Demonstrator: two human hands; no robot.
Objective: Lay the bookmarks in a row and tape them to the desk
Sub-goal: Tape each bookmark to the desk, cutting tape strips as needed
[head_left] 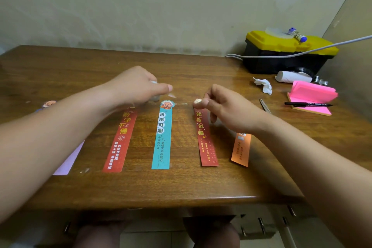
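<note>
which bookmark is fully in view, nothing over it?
Teal bookmark, mid-row. Left hand hides the top of the red bookmark, right hand pinches that of the dark red bookmark; forearms cross the purple bookmark and orange bookmark.

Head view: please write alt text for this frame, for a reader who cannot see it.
A person's left hand and right hand appear to stretch clear tape near the top of a teal bookmark, middle of five lying in a row on a wooden desk. A yellow-lidded toolbox, pink sticky notes and a pen sit far right.
</note>
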